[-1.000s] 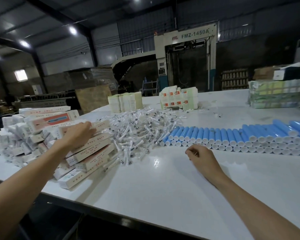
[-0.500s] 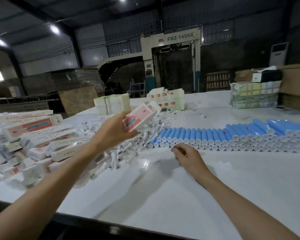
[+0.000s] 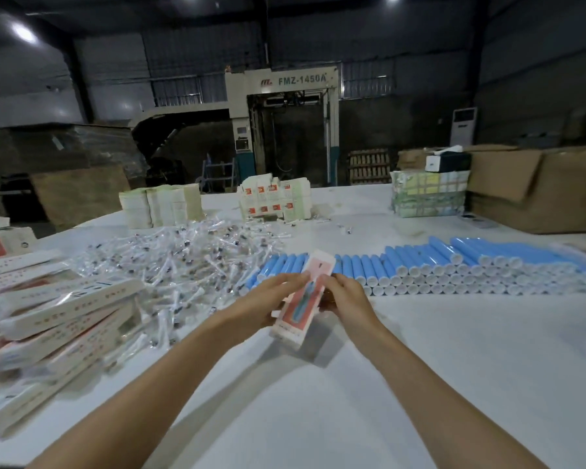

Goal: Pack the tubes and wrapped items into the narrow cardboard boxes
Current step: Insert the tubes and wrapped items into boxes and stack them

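Your left hand (image 3: pixel 271 297) and right hand (image 3: pixel 347 296) grip the narrow pink-and-white cardboard box (image 3: pixel 298 311) from either side, clear of the white tabletop (image 3: pixel 420 360), likely for opening.

My right hand (image 3: pixel 347 296): fingertips hidden behind the box (image 3: pixel 300 302); its print blurred, unreadable. Left edge cuts the box pile (image 3: pixel 48 316); tubes (image 3: pixel 420 265) run off right.

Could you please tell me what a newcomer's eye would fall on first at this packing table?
First, the narrow pink-and-white cardboard box at the centre, held over the white table by the left hand and right hand together. Behind it to the right runs a long stacked row of blue white-capped tubes. To the left lie a glittering heap of clear-wrapped items and a sloping pile of narrow white cardboard boxes.
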Motion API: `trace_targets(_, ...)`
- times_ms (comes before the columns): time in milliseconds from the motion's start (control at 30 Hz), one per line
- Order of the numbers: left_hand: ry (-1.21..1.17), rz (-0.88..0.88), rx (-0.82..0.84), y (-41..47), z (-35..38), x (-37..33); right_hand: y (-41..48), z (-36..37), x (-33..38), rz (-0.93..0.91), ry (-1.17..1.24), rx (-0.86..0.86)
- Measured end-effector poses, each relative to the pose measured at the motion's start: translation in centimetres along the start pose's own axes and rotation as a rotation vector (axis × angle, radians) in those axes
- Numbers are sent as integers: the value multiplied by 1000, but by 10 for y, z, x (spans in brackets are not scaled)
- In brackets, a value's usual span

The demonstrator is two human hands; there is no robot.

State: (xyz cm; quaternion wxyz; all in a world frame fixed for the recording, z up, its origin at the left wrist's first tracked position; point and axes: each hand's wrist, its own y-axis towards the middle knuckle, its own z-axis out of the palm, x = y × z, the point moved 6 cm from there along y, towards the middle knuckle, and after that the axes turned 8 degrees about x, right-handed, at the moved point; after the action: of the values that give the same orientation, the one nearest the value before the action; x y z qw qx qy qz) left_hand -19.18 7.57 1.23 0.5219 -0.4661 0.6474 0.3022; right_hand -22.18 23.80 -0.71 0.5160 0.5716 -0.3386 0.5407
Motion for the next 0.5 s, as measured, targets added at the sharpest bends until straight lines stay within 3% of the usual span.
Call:
trace_targets(167, -30, 127, -112, 13, -2, 14, 2, -8, 2, 60, -238, -21)
trace_targets(267, -236, 161, -194, 14, -6, 30, 16, -42, 20, -34, -634, -244)
trace_targets(333, -295, 163, -227, 14, -10, 35, 32, -68, 34, -57, -1028, -382)
trace_targets(400, -325, 182, -249, 15, -12, 38, 51, -91, 42, -24, -1398, -436)
trace_targets(500, -383, 206, -271, 14, -16, 38, 69, -119, 43, 123, -1697, -470)
